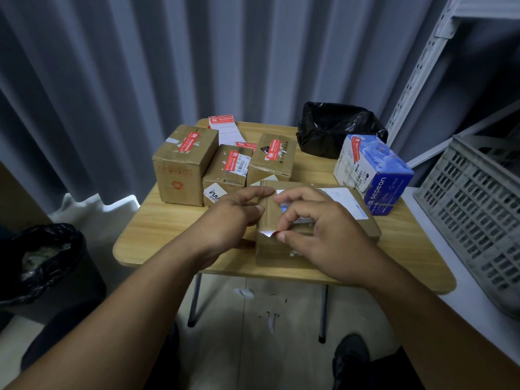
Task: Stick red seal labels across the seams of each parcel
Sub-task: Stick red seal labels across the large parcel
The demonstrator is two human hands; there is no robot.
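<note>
A brown cardboard parcel (277,250) lies at the front of the small wooden table (157,220). My left hand (233,218) holds its left end, index finger stretched along the top edge. My right hand (318,229) pinches a red seal label (271,234) by its white-backed end at the parcel's near top edge. Three brown parcels (183,164) (228,170) (274,157) stand behind, each with a red label across its top seam. A blue and white box (371,173) at the right also carries one. A stack of red labels (222,122) lies at the back.
A black bag (334,128) sits at the table's back right. A grey plastic crate (475,198) stands on a white surface to the right. A bin lined with a black bag (45,257) is on the floor at the left. Curtains hang behind.
</note>
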